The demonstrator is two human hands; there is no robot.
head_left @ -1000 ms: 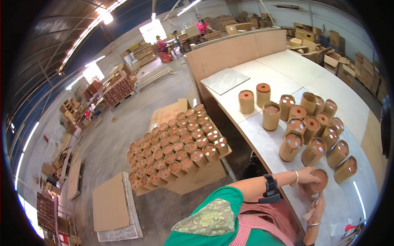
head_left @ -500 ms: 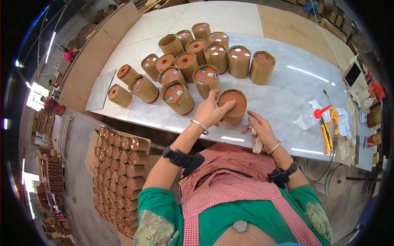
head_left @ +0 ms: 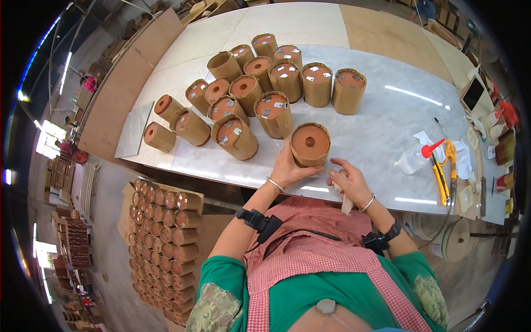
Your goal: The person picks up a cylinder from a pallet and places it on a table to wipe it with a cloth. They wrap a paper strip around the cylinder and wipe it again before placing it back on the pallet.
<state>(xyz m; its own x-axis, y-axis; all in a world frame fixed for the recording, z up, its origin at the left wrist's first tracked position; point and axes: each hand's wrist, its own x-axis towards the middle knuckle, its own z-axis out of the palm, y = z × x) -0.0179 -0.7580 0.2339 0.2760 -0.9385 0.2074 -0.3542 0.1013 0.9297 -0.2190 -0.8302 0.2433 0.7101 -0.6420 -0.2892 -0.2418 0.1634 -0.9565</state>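
Note:
A paper-wrapped cylinder with a reddish-brown top and a dark round recess at its centre is near the table's front edge. My left hand is closed round its lower left side, with the fingers partly hidden behind it. To the right of the cylinder, apart from it, my right hand is curled around a crumpled beige cloth that hangs below the palm. Just behind stand similar cylinders, among them one with silvery flakes on top and another to its left.
Several more wrapped cylinders stand at the back left of the pale table. On the right lie a clear squeeze bottle with a red nozzle, a yellow-handled tool and yellow scissors. Stacked cylinders fill the floor area lower left.
My left thumb has come off the cylinder's top, uncovering the central recess. The left hand now grips its side lower down. My right fingers have curled in more.

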